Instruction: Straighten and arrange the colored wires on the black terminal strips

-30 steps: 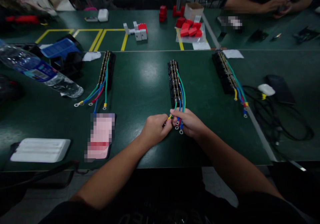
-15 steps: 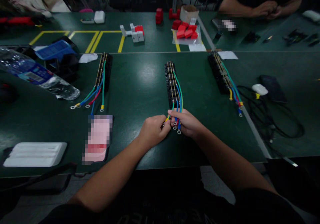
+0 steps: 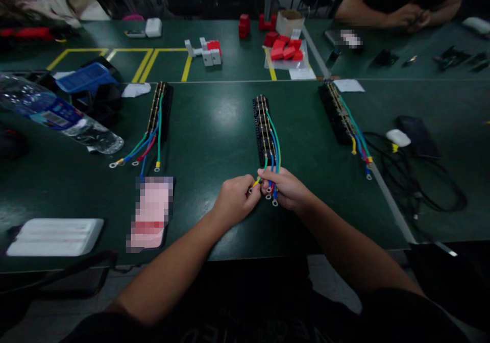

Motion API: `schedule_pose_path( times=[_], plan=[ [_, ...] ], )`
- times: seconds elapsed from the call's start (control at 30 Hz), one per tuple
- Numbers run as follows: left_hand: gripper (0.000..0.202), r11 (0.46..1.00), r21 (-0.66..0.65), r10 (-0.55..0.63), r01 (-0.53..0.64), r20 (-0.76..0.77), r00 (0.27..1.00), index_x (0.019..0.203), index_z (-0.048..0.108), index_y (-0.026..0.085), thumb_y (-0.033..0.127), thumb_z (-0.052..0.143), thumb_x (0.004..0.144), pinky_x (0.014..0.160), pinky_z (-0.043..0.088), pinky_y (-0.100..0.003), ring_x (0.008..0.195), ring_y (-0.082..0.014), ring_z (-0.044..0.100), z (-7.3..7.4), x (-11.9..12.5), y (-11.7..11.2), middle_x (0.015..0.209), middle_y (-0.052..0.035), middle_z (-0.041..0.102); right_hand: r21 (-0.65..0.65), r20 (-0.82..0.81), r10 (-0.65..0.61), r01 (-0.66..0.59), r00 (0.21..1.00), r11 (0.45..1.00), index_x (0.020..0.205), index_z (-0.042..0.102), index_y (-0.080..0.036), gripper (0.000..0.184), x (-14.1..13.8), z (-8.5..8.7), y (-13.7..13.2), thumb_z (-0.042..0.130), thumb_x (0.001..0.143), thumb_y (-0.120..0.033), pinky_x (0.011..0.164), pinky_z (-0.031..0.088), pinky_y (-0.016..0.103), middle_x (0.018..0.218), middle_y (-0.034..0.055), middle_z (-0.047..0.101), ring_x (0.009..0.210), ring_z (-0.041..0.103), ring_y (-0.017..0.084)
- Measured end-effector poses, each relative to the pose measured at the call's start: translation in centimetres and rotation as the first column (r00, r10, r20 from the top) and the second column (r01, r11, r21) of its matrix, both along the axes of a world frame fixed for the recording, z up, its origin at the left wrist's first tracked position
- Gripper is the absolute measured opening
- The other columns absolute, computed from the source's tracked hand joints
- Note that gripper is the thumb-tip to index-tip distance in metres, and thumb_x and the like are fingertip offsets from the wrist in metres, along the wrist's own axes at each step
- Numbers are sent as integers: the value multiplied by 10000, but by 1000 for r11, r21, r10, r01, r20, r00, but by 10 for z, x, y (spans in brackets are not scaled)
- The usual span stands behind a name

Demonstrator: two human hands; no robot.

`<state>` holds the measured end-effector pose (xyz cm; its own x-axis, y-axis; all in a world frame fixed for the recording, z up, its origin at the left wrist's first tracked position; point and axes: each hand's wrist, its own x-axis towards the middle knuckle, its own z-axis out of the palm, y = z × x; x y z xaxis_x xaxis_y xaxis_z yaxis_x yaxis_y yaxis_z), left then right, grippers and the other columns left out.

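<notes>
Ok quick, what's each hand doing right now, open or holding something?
Left hand: closed, pinching a green wire's yellow end.
Right hand: closed, holding the bunch of wires.

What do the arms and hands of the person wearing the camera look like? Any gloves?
No gloves: the left hand and right hand are bare, with no watch visible. The left forearm and right forearm are bare too, up to dark sleeves near the elbows.

The black short-sleeved top (image 3: 248,318) bears faint lettering (image 3: 291,327).
</notes>
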<state>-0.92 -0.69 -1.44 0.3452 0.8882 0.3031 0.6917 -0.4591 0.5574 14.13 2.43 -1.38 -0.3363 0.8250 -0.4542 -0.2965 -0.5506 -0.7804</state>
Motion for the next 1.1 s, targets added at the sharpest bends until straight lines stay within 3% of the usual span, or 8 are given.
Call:
schedule_pose_path(
  times=[0.77, 1.1],
  plan=[
    [225, 999, -27, 39, -37, 81, 996, 609, 479, 168, 252, 518, 814, 499, 291, -222, 480, -79, 431, 2, -1, 1, 514, 45, 453, -14, -22, -10, 9, 1000, 1000, 626, 507, -162, 268, 0, -4, 1, 727, 691, -300, 429, 385, 192, 459, -52, 522, 395, 485, 60],
    [234, 998, -53, 37, -33, 89, 995, 654, 551, 165, 294, 498, 841, 505, 322, -227, 496, -93, 477, 2, -1, -1, 539, 26, 521, -11, -1, 6, -6, 1000, 1000, 606, 505, -162, 288, 2, -3, 1, 731, 683, -324, 432, 363, 195, 458, -47, 521, 411, 487, 65]
  ],
)
